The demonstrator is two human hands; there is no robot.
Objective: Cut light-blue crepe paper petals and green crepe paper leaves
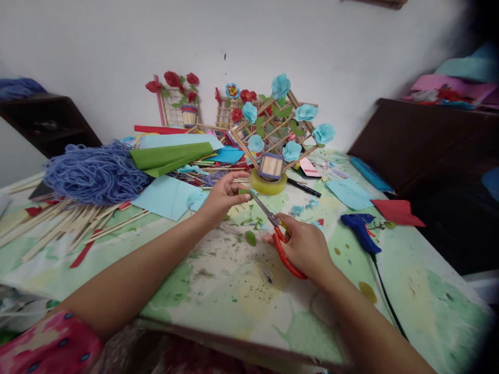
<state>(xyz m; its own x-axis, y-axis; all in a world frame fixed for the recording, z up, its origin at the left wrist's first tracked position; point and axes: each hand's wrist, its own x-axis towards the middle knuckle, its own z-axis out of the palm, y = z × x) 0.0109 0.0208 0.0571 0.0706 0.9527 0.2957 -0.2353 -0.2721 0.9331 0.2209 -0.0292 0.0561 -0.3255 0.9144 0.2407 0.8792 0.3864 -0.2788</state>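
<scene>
My right hand [307, 244] grips a pair of scissors [281, 240] by the red and yellow handles, blades pointing up and left. The blade tips reach the fingers of my left hand [224, 200], which pinches a small piece of green paper [245, 192] between thumb and fingertips. A cut green paper leaf [250, 238] lies on the table below, among tiny green scraps. Just behind my hands, a stick lattice with light-blue paper flowers [255, 143] and a small stick basket [271, 166] leans upright by a roll of yellow tape [268, 184].
A blue glue gun [360, 231] lies at right, its cord running to the front edge. Blue yarn [95, 174], wooden sticks [58, 223] and green paper [171, 157] crowd the left. Red paper [397, 212] and light-blue paper [349, 193] lie at right; red-flowered lattices [177, 101] stand against the wall.
</scene>
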